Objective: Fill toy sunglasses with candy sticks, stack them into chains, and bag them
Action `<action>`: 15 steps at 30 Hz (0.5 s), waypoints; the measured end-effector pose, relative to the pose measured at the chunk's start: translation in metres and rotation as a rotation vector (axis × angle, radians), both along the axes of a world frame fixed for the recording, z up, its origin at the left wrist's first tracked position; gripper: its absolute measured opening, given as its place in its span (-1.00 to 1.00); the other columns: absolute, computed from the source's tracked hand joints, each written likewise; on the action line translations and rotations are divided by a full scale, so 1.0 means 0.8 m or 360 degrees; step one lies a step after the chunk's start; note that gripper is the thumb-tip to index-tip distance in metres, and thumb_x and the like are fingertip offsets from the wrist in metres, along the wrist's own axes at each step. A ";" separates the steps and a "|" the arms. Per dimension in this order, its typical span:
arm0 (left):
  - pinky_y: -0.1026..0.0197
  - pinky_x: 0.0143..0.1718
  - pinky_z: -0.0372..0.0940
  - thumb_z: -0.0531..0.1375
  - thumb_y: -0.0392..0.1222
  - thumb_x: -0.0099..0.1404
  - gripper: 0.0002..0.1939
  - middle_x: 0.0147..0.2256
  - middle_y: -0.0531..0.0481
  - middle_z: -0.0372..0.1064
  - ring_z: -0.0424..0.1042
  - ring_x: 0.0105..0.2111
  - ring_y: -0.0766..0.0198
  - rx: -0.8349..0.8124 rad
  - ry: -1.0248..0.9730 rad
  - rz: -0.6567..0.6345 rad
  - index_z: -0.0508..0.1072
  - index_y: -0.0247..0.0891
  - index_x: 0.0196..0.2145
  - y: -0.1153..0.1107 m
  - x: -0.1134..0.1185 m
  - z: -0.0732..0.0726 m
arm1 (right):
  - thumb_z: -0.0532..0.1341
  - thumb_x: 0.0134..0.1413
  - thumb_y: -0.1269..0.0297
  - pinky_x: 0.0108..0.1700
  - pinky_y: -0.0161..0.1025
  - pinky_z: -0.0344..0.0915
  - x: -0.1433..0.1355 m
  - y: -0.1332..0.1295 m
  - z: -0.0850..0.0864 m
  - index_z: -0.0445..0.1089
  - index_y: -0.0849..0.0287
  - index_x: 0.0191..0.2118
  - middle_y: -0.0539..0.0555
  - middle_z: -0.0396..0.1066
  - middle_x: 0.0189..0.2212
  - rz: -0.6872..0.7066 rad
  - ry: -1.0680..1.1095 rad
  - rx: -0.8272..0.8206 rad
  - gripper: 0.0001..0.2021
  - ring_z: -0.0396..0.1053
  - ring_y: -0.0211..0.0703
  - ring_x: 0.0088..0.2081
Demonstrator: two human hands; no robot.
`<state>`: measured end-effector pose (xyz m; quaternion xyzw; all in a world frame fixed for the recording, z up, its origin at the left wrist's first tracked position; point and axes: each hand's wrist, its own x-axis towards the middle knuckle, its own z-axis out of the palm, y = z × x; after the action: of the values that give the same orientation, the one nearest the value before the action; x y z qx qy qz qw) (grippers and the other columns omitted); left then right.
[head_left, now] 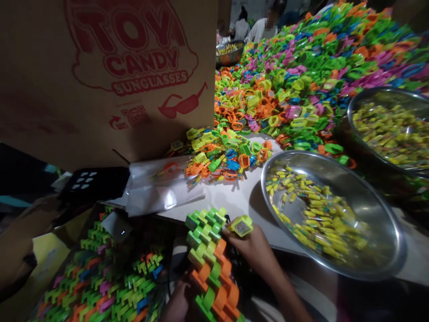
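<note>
My left hand (181, 297), low in the view, supports a block of interlocked plastic toy watches (214, 268) in green, yellow and orange. Its fingers are mostly hidden behind the block. On the right, my right hand (250, 246) is closed on a single yellow-green toy watch (241, 226) with a patterned face, beside the block's upper right edge. A loose pile of toy watches (221, 156) lies on the white tabletop (231, 197) ahead of both hands.
A steel bowl (385, 223) of small yellow-capped candy tubes stands right, another bowl (355, 96) behind it. A mound of toy watches (318, 76) fills the back. A large cardboard box (100, 112) blocks the left. Below, a carton holds packed watches (110, 286). People (261, 29) are far back.
</note>
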<state>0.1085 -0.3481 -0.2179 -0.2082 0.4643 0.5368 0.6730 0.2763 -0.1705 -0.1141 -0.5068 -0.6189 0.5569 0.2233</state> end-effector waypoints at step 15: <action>0.01 -0.14 0.57 0.47 -0.24 0.20 -0.54 -0.31 -0.15 0.69 0.71 -0.27 -0.08 0.0177 -0.0033 -0.0080 0.62 -0.28 0.06 0.024 0.033 0.079 | 0.19 0.20 0.55 -0.17 -0.26 0.26 -0.018 -0.018 0.044 0.50 0.13 -0.20 0.16 0.64 -0.22 0.0467 -0.0516 0.0593 -0.80 0.57 -0.01 -0.18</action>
<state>0.1349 -0.3289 -0.1549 -0.1642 0.4317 0.5425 0.7017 0.2618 -0.1851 -0.0792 -0.4446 -0.8050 0.3716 0.1277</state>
